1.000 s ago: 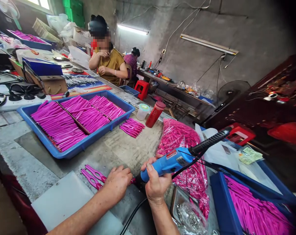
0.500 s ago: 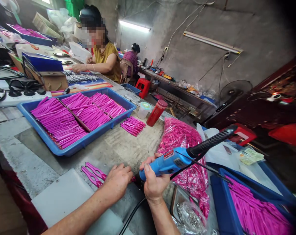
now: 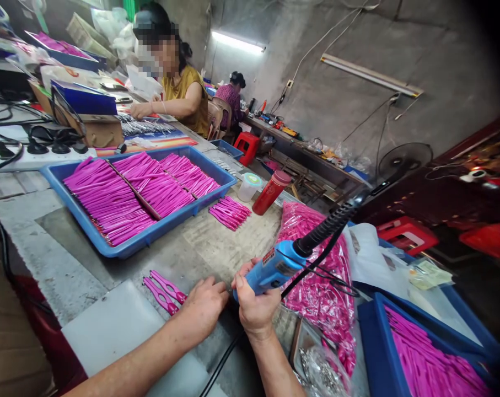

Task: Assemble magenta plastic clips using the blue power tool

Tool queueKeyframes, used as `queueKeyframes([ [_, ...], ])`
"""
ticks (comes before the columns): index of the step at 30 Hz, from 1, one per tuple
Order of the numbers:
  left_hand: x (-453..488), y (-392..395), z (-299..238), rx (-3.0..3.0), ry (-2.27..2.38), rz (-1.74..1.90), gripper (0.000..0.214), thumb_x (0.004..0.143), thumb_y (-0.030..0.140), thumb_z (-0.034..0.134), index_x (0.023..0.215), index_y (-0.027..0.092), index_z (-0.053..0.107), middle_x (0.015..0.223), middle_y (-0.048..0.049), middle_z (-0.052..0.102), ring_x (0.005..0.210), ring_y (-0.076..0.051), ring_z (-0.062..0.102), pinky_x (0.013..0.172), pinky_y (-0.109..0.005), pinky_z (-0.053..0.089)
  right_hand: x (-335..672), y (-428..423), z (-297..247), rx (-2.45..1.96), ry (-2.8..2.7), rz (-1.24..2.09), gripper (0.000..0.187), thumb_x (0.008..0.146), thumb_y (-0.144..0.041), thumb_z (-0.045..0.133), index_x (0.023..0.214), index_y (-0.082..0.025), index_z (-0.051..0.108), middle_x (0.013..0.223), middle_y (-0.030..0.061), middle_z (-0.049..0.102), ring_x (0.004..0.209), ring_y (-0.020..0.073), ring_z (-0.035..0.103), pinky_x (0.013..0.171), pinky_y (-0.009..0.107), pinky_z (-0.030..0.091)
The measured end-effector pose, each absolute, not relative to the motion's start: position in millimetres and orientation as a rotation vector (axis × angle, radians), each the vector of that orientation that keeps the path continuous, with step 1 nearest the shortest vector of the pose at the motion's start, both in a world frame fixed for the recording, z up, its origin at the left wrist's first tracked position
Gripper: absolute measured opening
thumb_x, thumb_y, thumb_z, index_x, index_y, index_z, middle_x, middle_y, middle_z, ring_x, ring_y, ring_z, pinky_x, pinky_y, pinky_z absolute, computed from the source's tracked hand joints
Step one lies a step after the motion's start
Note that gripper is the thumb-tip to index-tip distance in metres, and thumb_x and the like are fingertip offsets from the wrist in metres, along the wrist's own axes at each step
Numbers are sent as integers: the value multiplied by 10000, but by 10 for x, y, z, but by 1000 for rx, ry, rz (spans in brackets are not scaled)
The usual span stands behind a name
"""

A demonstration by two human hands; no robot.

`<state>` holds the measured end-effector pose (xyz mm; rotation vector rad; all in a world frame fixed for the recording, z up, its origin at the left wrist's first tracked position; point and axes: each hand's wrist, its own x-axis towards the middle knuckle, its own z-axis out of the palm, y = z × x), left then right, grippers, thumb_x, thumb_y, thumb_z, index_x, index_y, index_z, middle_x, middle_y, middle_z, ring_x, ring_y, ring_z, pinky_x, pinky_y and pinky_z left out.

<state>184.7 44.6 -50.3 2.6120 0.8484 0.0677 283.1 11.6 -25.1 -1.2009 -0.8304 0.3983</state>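
Observation:
My right hand is wrapped round a blue electric screwdriver with a black ribbed cable end, its body slanting down to the left. The screwdriver's tip is hidden behind my fingers. Close beside it, my left hand rests low on the bench with fingers curled and pressed together; what they hold is hidden. Two pink, plier-shaped pieces with small metal ends lie left of my left hand, partly behind the wrist. A neat row of similar pink pieces lies farther back on the bench.
A blue tray of pink pieces stands at left. A plastic bag of pink parts, a bag of small metal parts and another blue bin are at right. A red bottle stands behind. A co-worker sits across.
The screwdriver has tipped more upright, its cable end swinging left. A pink bit seen at my left fingertips is now hidden. The whole view has shifted slightly.

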Motion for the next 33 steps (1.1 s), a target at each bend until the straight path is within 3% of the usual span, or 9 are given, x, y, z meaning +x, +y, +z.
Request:
queueKeyframes([
  [13,1816,446,-505,2682,847,173,235,872,151,368,745,175,564,780,-22,569,766,-166,496,659,-265,360,2989,-215,85,-1000,-720,279,284,693,-223,622,920,-184,457,639,-51,527,475,100,533,502,240,431],
  [33,1891,369,-518,2845,777,36,205,853,98,403,784,172,581,804,-29,571,771,-178,495,633,-274,369,3140,-376,-65,-1024,-632,247,326,703,-269,617,957,-182,434,640,-51,525,481,120,534,539,275,424],
])
